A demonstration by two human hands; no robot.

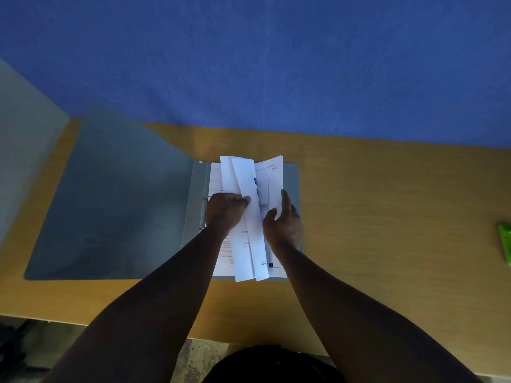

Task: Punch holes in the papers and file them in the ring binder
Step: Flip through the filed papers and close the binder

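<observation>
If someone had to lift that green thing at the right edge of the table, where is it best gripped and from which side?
Probably across its two long edges, coming from above. The green thing lies flat on the table as a narrow strip running near to far, so its width suits a pinch. Part is cut off by the frame, so its full shape is unclear.
</observation>
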